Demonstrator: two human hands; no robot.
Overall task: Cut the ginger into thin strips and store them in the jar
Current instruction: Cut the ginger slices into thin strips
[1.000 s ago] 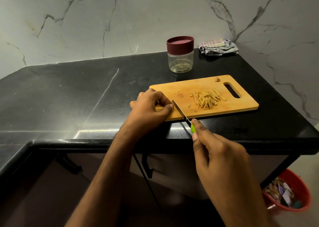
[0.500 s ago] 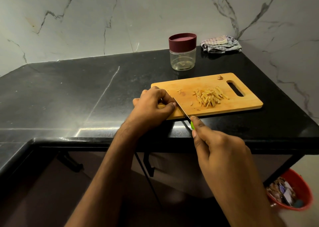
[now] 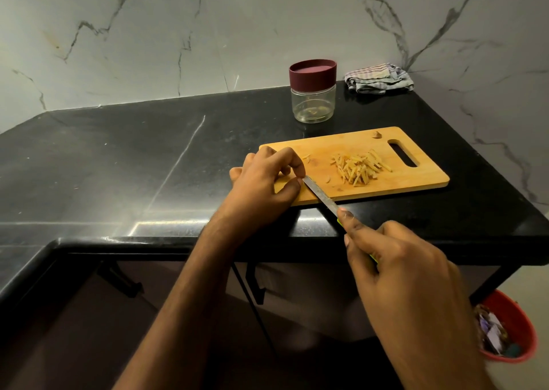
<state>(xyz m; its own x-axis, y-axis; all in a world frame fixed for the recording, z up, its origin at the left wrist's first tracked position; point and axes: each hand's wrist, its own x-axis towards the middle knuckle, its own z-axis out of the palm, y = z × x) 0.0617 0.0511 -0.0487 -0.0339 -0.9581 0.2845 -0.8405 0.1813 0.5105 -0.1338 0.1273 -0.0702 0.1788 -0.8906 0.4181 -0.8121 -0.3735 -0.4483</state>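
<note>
Your left hand (image 3: 264, 182) pinched hidden ginger at the cutting board's (image 3: 416, 182) nine o'clock end; your right hand (image 3: 398, 271) gripped the knife (image 3: 319, 195). Its tip touched your fingertips: a slip risked a cut.

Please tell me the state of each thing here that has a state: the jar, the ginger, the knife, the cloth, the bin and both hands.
jar: upright, lid on, almost empty
ginger strips: cut, piled on the cutting board
knife: held, tip by the left fingertips
left hand: fingers curled on the board; what they hold is hidden
right hand: grips the knife handle
cloth: crumpled
red bin: holds rubbish
</note>
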